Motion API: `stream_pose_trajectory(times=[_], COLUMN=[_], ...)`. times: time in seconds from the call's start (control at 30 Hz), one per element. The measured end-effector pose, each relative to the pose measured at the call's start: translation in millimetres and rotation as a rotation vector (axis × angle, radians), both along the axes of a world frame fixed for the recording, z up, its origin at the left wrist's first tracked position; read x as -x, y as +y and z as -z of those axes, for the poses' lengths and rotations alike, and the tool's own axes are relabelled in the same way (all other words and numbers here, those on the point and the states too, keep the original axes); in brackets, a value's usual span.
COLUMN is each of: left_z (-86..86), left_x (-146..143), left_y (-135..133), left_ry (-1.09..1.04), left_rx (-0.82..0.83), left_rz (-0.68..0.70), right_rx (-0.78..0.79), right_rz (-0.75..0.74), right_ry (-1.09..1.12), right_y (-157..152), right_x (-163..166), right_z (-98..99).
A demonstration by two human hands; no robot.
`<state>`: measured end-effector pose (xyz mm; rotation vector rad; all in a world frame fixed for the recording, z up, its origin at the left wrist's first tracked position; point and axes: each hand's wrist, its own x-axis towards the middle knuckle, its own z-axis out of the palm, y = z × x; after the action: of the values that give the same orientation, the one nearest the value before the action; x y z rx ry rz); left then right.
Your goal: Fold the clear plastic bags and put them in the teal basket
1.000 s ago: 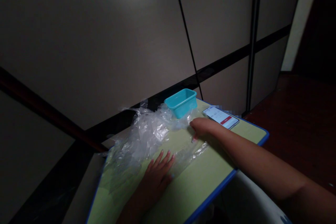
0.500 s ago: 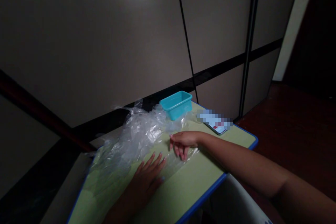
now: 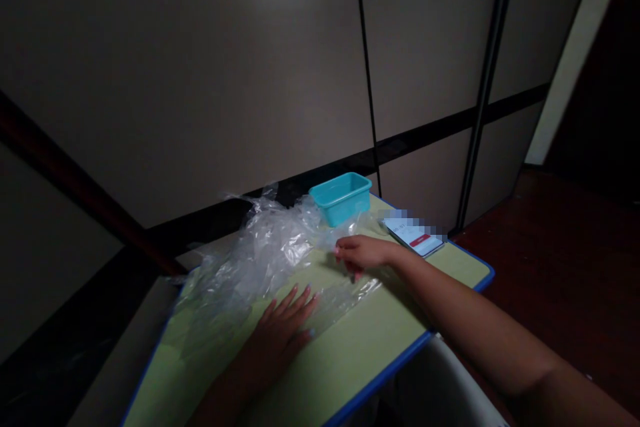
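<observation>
My left hand (image 3: 285,320) lies flat with its fingers spread, pressing on the left end of a clear plastic bag (image 3: 335,303) that is stretched out on the table. My right hand (image 3: 363,255) is raised just above the bag's far side, its fingers curled down and drawn together. Whether anything is pinched in those fingers is hidden. Beyond and to the left of both hands, a loose heap of crumpled clear plastic bags (image 3: 265,247) spreads over the table's far left part.
A turquoise plastic basket (image 3: 345,203) stands at the table's far edge, beside the heap. To its right lies a phone (image 3: 420,240) with its screen lit. The pale green table (image 3: 380,333) has a blue rim, and a cabinet with sliding doors (image 3: 225,93) rises behind it.
My right hand has lifted and shifted away from me, off the flat bag, with its fingers drawn closer together. My left hand has stayed flat in place. The view has turned slightly.
</observation>
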<state>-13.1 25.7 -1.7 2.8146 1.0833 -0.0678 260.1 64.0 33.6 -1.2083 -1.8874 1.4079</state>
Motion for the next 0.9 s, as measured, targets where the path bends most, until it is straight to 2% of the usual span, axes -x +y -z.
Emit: stream_pose_trajectory(times=[0.1, 0.17, 0.23, 0.3, 0.37, 0.5, 0.6, 0.67, 0.8, 0.9], left_z=[-0.2, 0.8, 2.5, 3.8, 3.5, -0.4, -2.7, -3.2, -2.7, -1.6], left_x=[-0.8, -0.7, 0.0, 0.7, 0.7, -1.2, -3.0, -3.5, -3.5, -3.4], left_y=[-0.6, 0.0, 1.2, 2.0, 2.1, -0.3, -2.5, -3.2, -3.0, -2.5], left_ry=[-0.002, 0.001, -0.007, -0.019, -0.026, -0.011, 0.002, 0.0, -0.013, -0.021], left_rx=[0.013, 0.019, 0.014, 0.005, -0.001, -0.002, -0.003, -0.004, 0.01, 0.014], left_rz=[-0.013, -0.02, -0.02, -0.009, -0.002, -0.01, -0.021, -0.021, -0.021, -0.022], right_rx=[-0.059, 0.041, 0.165, 0.242, 0.251, 0.122, 0.04, 0.069, 0.262, 0.38], right_rz=[-0.127, -0.231, -0.283, -0.25, -0.16, 0.013, 0.026, -0.09, -0.409, -0.536], right_ry=[0.186, 0.322, 0.363, 0.328, 0.263, 0.136, 0.181, 0.303, 0.501, 0.559], right_y=[-6.2, -5.0, 0.0, 6.9, 13.1, 15.6, 7.6, 0.2, -10.2, -12.8], right_x=[14.6, 23.6, 28.9, 28.4, 22.7, 6.7, 2.8, 6.5, 22.6, 34.8], right_z=[3.9, 10.5, 17.9, 23.3, 24.9, 17.7, 9.5, 6.0, 8.1, 14.7])
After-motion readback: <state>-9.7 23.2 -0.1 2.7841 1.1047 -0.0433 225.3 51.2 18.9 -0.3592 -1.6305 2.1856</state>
